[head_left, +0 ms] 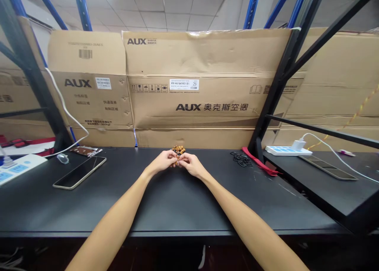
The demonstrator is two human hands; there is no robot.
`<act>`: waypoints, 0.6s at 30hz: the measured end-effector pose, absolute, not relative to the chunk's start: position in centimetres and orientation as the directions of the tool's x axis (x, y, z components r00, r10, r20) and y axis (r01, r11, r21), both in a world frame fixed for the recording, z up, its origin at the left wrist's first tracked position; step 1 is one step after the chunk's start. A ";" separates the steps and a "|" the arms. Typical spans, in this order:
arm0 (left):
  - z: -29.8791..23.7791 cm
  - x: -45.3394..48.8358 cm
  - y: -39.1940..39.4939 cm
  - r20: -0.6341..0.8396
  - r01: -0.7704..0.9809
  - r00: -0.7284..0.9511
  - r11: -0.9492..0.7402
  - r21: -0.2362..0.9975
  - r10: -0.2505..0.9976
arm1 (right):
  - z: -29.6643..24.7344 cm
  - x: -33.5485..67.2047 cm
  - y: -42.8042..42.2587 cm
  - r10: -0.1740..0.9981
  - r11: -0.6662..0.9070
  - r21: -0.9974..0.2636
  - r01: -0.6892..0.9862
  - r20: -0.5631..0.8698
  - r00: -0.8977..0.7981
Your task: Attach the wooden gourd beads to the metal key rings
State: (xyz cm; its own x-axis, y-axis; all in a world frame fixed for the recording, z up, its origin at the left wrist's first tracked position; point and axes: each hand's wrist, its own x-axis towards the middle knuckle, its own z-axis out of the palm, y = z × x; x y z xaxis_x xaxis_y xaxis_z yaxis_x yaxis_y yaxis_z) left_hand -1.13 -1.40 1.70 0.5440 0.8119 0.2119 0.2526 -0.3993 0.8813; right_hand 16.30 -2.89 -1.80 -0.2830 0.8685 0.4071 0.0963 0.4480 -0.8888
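A string of brown and amber beads (179, 149) is at the far middle of the dark tabletop (180, 200). My left hand (164, 161) pinches the near part of it from the left side. From the right, my right hand (192, 164) closes thumb and fingers on the same bead string. The fingertips of both hands almost meet, and the beads between them are partly hidden. Too small to make out is the exact spot that the fingers grip.
A phone (79, 173), a power strip (22, 167) and a brown packet (85, 150) lie on the left. Several black rings (241, 159) and a red strap (260, 162) lie right, beside a black post (274, 81). Behind stands a cardboard wall (204, 117).
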 end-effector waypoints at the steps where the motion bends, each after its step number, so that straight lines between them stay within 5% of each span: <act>1: 1.8 -1.1 -1.5 0.217 0.251 0.545 -0.404 0.879 0.810 | -1.7 16.3 -2.9 0.876 0.426 -0.902 0.071 0.392 -0.281; 7: 2.1 -1.0 -1.7 0.259 0.240 0.546 -0.445 0.863 0.797 | -1.1 16.5 -3.2 0.915 0.289 -0.957 -0.020 0.283 -0.286; 18: 1.7 -1.0 -1.6 0.372 0.343 0.512 -0.582 0.737 0.774 | -1.5 16.9 -2.2 0.940 0.341 -0.918 0.204 0.333 -0.074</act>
State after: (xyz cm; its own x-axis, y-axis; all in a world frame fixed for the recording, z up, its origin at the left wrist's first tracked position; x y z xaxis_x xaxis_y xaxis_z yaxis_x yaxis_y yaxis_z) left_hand -1.05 -1.57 1.69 0.5120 0.7742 0.3721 0.3434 -0.5816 0.7375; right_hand 16.90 -2.24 -1.50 -0.0739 0.9399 0.3334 0.2036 0.3415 -0.9176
